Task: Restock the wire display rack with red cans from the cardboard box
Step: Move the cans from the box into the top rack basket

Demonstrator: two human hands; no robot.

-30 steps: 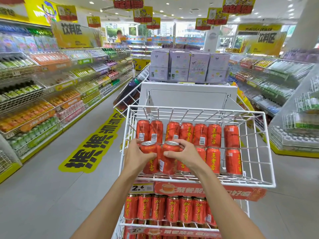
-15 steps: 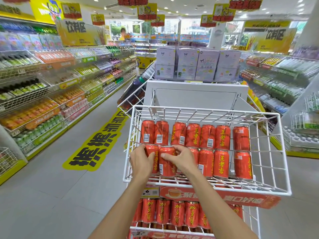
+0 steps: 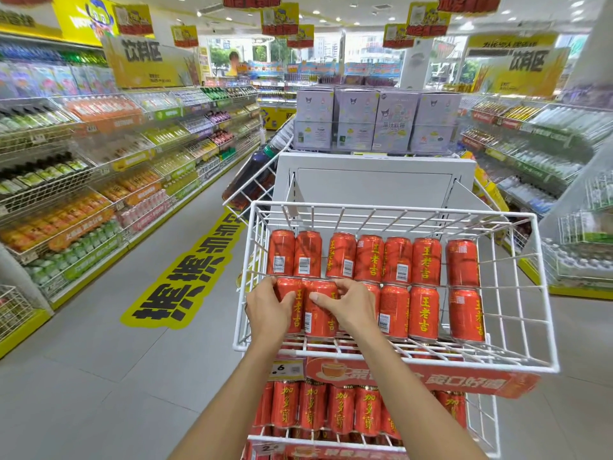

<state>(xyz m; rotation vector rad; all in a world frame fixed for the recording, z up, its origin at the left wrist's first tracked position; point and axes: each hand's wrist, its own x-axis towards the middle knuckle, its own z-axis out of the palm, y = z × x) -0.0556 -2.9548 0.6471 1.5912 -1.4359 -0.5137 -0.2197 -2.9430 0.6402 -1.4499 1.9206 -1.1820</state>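
- Between my two hands, at the near-left corner of the wire display rack point(image 3: 394, 212), sit the two red cans point(image 3: 320, 308) I am placing; the left hand point(image 3: 268, 310) is curled around the outer one, the right hand point(image 3: 348, 307) around the inner one.
- Both hands are partly closed, fingers over the can tops and thumbs across the fronts. I judge the cans are resting on the wire floor, though I cannot tell whether the grip is firm or already slackening.
- Beyond my fingertips stands a back row of cans point(image 3: 371, 257), seven as far as I can count, touching or nearly so.
- To the right of my right hand the front row point(image 3: 424, 312) carries on with four more cans, with a slight gap before the last.
- Progress, as I judge it: two rows are filled across the basket's width, and bare wire remains nearer me than the hands, so perhaps one more row would fit. The cardboard box is not in view, so I cannot say what stock is left.
- Every can has its long axis running up the tilted floor, lid end away from me, labels facing me.
- Below my wrists, the lower tier point(image 3: 331, 410) already holds upright cans of another brand.
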